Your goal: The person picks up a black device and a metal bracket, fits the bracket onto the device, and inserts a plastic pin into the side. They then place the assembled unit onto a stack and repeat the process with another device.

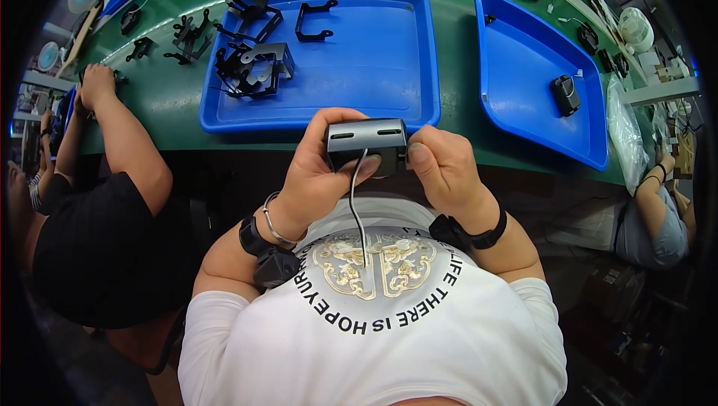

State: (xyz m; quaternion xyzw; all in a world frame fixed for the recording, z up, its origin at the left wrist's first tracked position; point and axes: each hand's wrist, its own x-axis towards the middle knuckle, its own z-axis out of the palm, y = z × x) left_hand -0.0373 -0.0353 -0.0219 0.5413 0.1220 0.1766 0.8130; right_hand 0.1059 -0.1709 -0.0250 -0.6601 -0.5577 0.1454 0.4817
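Note:
A dark box-shaped device with two slots along its upper face is held in front of my chest, by the near edge of the bench. My left hand wraps round its left end, thumb at the underside. At the right end, my right hand is closed, with its thumb and bent fingers gripping the side; whether a small part sits between them is hidden. A thin black-and-white cable hangs from the device down over my shirt.
Behind my hands, a blue tray holds several black U-shaped brackets. Another blue tray at the right contains one black cabled device. More brackets lie on the green bench. A co-worker's arm reaches in at left.

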